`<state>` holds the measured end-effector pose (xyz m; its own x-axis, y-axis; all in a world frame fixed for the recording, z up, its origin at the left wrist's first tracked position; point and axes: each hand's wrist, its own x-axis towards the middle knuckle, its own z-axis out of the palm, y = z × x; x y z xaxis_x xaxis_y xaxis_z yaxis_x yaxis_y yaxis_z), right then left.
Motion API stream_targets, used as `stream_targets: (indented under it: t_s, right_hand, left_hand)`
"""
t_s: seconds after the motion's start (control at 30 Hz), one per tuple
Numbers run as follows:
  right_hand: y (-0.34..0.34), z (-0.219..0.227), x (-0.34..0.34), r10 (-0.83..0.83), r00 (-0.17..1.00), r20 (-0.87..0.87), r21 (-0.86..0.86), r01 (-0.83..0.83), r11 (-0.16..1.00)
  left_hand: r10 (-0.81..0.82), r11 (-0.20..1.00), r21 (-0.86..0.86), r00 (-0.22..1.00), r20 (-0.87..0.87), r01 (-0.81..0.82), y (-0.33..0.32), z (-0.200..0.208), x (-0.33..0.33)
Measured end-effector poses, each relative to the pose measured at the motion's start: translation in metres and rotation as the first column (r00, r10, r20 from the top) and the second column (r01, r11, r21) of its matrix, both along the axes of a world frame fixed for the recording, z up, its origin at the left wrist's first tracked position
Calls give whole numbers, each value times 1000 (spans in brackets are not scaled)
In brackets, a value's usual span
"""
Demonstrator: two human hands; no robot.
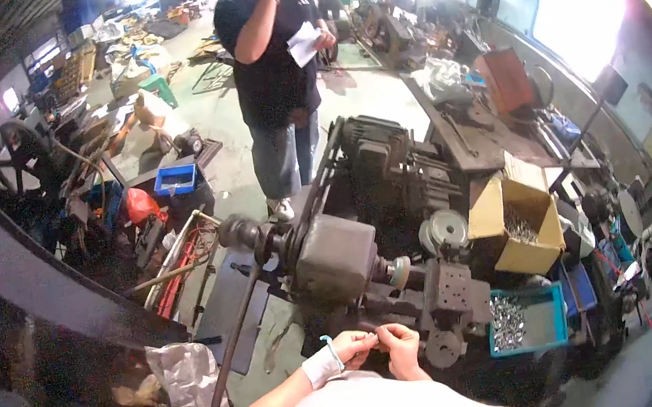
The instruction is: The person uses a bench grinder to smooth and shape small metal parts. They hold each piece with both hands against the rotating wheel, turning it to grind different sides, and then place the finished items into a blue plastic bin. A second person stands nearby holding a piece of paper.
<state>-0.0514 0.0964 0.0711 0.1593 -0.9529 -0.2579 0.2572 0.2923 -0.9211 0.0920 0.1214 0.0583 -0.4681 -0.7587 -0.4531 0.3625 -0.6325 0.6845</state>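
A lathe, the largest thing near the hands, stretches away from the wearer, its grey boxy housing beyond them and its drilled metal block ahead and to the right. Past its far end a person stands with one hand raised to the face and a white paper in the other. Beside the lathe's right edge is an open cardboard box with many thin metal pieces inside. Nearer the wearer sits a teal tray; its shiny metal parts heap along the left edge, from the far corner toward the near one, and stop short of the right edge.

The handling looks partway along: one piece seems to be in the fingers, while plenty lie in the box and the tray. Which of these are finished and which are left, I cannot tell.

The left hand, below a white cuff and a teal band, and the right hand meet at the lathe's near edge, left of the tray. Both appear to pinch a small piece between their fingertips, which mostly hide it; its shape is too small to make out.
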Motion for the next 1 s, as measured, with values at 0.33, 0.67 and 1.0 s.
stream_targets:
  t_s: [0.33,0.67,1.0]
  right_hand:
    - [6,3,-13,-40,960,-278,-198,-16,980]
    - [-19,1,-38,-34,935,-353,-235,-53,971]
    - [-86,-4,-62,61,939,-339,-50,-83,995]
  left_hand:
    - [176,943,-332,886,429,-26,-1,-10,-18]
    - [418,795,-593,827,377,-132,-24,-5,-45]
    - [390,881,-428,822,414,-202,-74,-18,-71]
